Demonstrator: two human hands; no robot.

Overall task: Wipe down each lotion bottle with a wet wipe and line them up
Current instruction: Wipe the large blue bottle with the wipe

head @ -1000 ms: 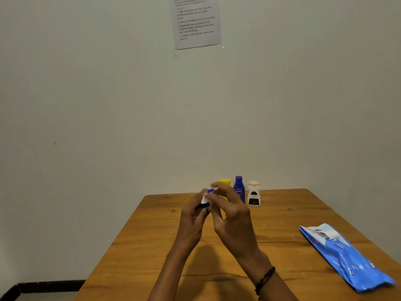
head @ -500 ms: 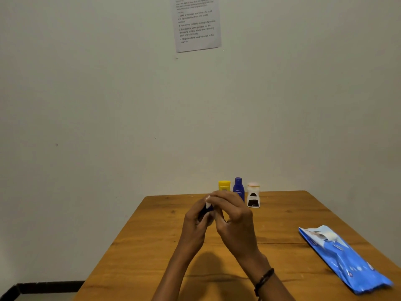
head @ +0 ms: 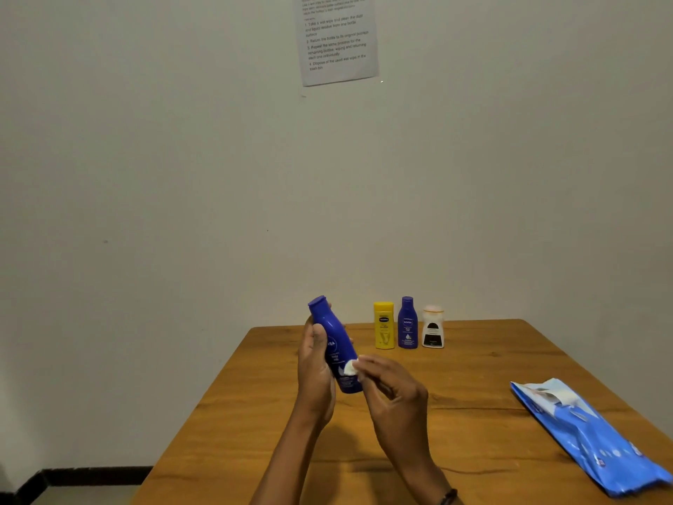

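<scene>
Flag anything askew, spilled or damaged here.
Nothing spilled or damaged. Three bottles stand upright in a row; the wipe pack lies flat, flap open. The nearer blue bottle tilts only because the left hand holds it.

1. A wooden desk [head: 473,424] with an orange-brown, grained top fills the lower middle, and its far edge stands against the wall.
2. The wall [head: 145,176] behind the desk is plain off-white, with a few small dark specks up and to the left of the desk.
3. A printed sheet [head: 337,38] hangs on the wall high above the desk.
4. A black skirting [head: 94,475] runs along the wall's foot, left of the desk.
5. A strip of pale floor [head: 83,496] shows below the skirting, left of the desk.
6. The light is dim and even.
</scene>
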